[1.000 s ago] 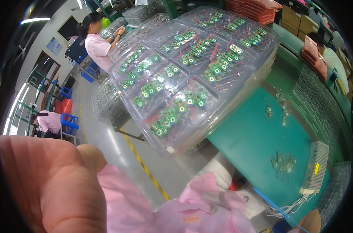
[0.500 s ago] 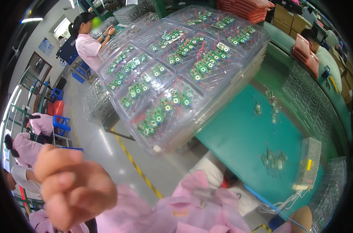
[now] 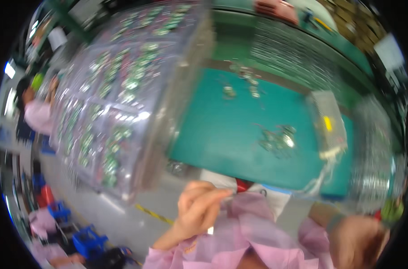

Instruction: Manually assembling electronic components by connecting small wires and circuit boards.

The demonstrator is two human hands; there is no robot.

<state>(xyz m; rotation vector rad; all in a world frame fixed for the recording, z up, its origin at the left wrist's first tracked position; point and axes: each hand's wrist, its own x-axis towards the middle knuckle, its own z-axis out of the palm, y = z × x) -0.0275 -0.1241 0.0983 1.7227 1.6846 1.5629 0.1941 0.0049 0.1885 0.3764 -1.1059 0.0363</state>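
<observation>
My left hand (image 3: 198, 208) is raised in front of my pink garment at the near edge of the green work surface (image 3: 222, 148). Its fingers are curled and pressed together; whatever may be between them is too small to make out. At the lower right, my right hand (image 3: 360, 242) is smeared by motion and its fingers cannot be read. One cluster of small circuit boards (image 3: 279, 140) lies on the green surface, nearest to my left hand. Farther back are a few more circuit boards (image 3: 229, 92). A tall stack of clear plastic trays (image 3: 157, 112) with green boards stands at left.
A perforated metal box (image 3: 328, 121) with pale cables (image 3: 321, 179) sits on the right of the surface. More clear trays (image 3: 372, 157) are stacked beyond it and along the back (image 3: 293, 49). A co-worker (image 3: 37, 114) stands at far left, near blue stools (image 3: 88, 242).
My view has swung right, bringing the green surface to the middle. My left hand is now lower, farther from the camera and more central. My right hand shows more fully at lower right.
</observation>
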